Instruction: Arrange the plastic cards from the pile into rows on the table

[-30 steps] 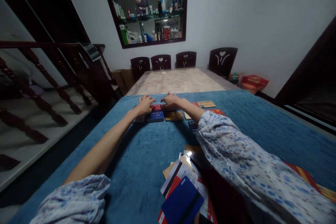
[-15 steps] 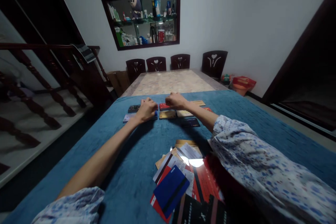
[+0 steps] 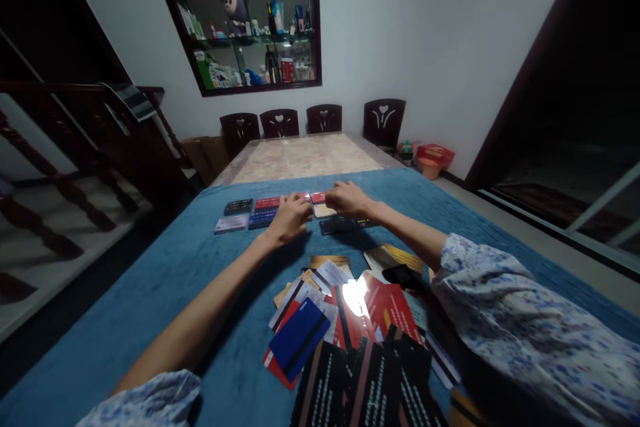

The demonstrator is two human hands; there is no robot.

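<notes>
My left hand (image 3: pixel 293 217) rests with curled fingers on the blue cloth (image 3: pixel 165 280), at the right end of two rows of cards: a dark card (image 3: pixel 239 206), a red card (image 3: pixel 267 203), a pale card (image 3: pixel 231 223) and a blue card (image 3: pixel 263 217). My right hand (image 3: pixel 349 199) is closed, knuckles up, over a red card (image 3: pixel 318 197) and a cream card (image 3: pixel 325 211). A dark card (image 3: pixel 340 225) lies just in front of that hand. What the fingers hold is hidden.
A loose heap of cards (image 3: pixel 345 320) lies near me, with a blue card (image 3: pixel 295 340) on top and black ones in front. Beyond the cloth the marble tabletop (image 3: pixel 300 157) and several dark chairs (image 3: pixel 280 121) stand. A wooden stair rail (image 3: pixel 75 147) runs at left.
The view has shifted right, so the rows of cards sit further left. My left hand has moved right off the blue card. Both hands are now closer to me and more closed.
</notes>
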